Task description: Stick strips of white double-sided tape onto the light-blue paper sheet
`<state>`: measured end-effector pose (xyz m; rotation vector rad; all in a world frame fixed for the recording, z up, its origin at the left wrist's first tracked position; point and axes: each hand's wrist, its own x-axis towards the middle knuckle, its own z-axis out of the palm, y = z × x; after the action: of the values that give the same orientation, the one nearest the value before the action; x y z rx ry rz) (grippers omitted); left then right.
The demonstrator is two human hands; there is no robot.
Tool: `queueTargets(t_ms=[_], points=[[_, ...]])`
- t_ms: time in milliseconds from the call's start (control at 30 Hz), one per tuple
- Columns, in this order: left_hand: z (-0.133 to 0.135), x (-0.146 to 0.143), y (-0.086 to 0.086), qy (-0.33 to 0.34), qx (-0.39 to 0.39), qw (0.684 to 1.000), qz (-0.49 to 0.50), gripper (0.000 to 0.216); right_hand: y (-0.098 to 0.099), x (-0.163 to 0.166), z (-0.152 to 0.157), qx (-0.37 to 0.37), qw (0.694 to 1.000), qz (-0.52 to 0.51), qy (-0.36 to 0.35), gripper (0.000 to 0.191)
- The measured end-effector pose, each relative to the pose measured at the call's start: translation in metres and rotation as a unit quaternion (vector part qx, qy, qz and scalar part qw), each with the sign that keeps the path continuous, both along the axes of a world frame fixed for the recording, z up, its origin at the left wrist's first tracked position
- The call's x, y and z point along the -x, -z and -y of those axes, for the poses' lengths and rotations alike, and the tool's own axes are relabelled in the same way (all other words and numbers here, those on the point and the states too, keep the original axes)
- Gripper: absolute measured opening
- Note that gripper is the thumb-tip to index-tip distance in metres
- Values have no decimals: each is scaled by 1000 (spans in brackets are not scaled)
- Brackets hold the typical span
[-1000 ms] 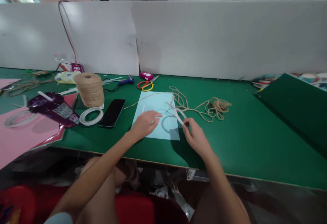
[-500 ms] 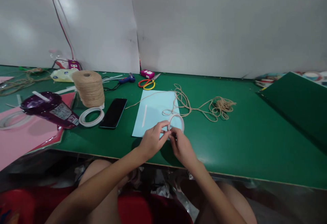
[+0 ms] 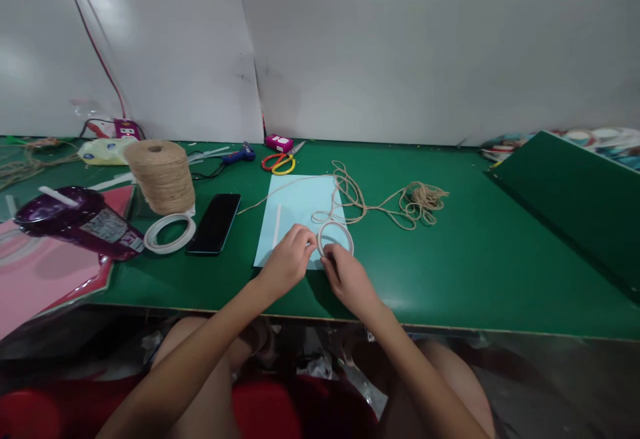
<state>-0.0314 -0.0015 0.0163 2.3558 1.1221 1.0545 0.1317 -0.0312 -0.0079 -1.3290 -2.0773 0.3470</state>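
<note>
Green tabletop point(image 3: 475, 279) fills the middle of the frame, and from where I stand the right hand point(image 3: 347, 279) pinches a white tape ring point(image 3: 321, 237) at centre, above a pale blue sheet point(image 3: 305, 202). Just beside it, the left hand point(image 3: 290, 255) has its fingertips pressed together; whether they grip anything, I cannot tell. Tangled twine point(image 3: 425, 197) lies right of centre

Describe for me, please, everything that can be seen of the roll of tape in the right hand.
The roll of tape is a slim white ring with a wide open centre and a narrow band. The right hand grips its near edge, and it appears over the near right part of the light blue paper sheet. The left hand's pinched fingertips are close by its left side; whether they touch it is too small to make out.
</note>
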Motion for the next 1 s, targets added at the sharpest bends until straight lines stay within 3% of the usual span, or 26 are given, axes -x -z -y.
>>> queueTargets(t_ms=[200,433,633,767,1000], points=[[5,-3,-7,-5,-21,1000,2,9,-8,-4,-2,-58,989,104,82,29],[-1,10,-8,-73,-17,984,-161,28,-12,-11,-2,-63,979,182,71,32],[2,11,-19,-136,-5,981,-139,14,-15,-13,-5,-152,966,188,87,34],[4,13,-24,-189,-28,973,-133,14,-16,-13,-7,-94,963,217,125,32],[-7,34,-27,-163,-16,976,-143,13,-21,-20,-10,38,955,255,145,25]])
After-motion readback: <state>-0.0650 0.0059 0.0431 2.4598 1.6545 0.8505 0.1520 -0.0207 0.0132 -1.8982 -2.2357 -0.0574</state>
